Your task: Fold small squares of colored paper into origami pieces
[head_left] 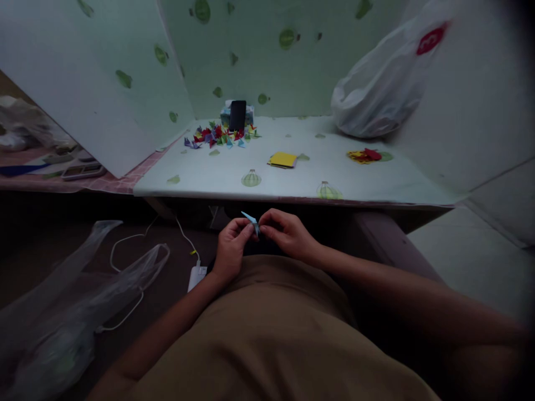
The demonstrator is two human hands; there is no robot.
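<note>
Close to my lap, in front of the table edge, my left hand (pixel 233 245) pinches a small folded piece of light blue paper (pixel 249 218). One pointed end of it sticks up to the left above my fingers. My right hand (pixel 288 234) is closed at the paper's right side, thumb and fingertips pinched against it. Part of the paper is hidden by the fingers. Ahead on the table, a stack of square paper with a yellow top sheet (pixel 283 160) lies near the middle. A pile of folded paper cranes (pixel 217 135) in several colours is further back on the left.
A black phone (pixel 238 115) leans on a tissue box (pixel 225 116) behind the cranes. Red and yellow paper pieces (pixel 364 156) lie at right, below a white plastic bag (pixel 376 94). Left of me are a clear bag (pixel 71 312), a white cable (pixel 125 239) and a power strip (pixel 197 276).
</note>
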